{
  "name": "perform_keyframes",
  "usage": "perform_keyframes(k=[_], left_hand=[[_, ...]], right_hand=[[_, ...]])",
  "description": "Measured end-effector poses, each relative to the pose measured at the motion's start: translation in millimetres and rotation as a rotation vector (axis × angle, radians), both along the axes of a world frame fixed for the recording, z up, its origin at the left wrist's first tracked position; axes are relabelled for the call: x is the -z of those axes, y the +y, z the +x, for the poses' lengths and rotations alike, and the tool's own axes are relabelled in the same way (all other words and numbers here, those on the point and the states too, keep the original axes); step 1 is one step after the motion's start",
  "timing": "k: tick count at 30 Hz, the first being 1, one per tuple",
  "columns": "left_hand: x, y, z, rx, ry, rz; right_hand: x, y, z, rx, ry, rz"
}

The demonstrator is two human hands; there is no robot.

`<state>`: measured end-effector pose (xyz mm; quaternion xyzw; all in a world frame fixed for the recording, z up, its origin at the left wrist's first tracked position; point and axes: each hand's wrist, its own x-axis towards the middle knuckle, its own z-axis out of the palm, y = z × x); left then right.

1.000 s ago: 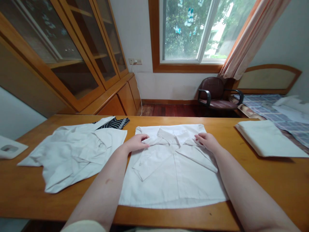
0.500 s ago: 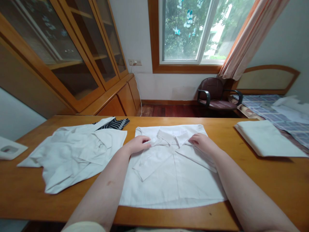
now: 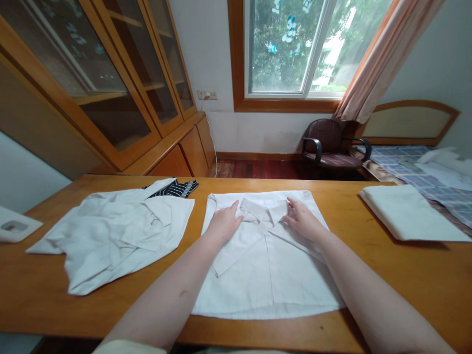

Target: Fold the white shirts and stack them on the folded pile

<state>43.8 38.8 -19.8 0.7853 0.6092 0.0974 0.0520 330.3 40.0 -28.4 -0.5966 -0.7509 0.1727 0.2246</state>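
A white button-up shirt (image 3: 250, 285) lies front up on the wooden table, its sleeves folded in over the front. Its collar (image 3: 263, 210) points away from me, near the far edge of the table. My left hand (image 3: 224, 222) rests on the shirt just left of the collar, thumb and fingers apart. On the right of the collar is my right hand (image 3: 303, 219), its fingers also apart and touching the cloth. Neither hand grips a fold of the fabric.
A crumpled white garment (image 3: 121, 231) lies at left, with a black striped cloth (image 3: 177, 189) behind it. At right is a folded white cloth (image 3: 409, 211). A white object (image 3: 16, 225) sits at the left edge. Beyond the table (image 3: 368, 290) stands an office chair (image 3: 324, 142).
Both hands have let go of the shirt's shoulder cloth and spread their fingers. The left hand has moved right, closer to the collar; the right hand has shifted slightly.
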Motion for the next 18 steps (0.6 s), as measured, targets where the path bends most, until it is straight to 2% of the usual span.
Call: perform_keyframes(k=[7, 13, 18], left_hand=[[-6.1, 2.1, -7.8, 0.064, -0.247, -0.016], [-5.9, 0.9, -11.3, 0.035, -0.244, -0.063], [-11.0, -3.0, -8.4, 0.054, -0.261, -0.021]], right_hand=[[9.0, 4.9, 3.5, 0.086, 0.325, -0.045], [4.7, 3.6, 3.0, 0.035, 0.299, -0.068], [-8.4, -2.5, -1.4, -0.002, 0.265, 0.076]])
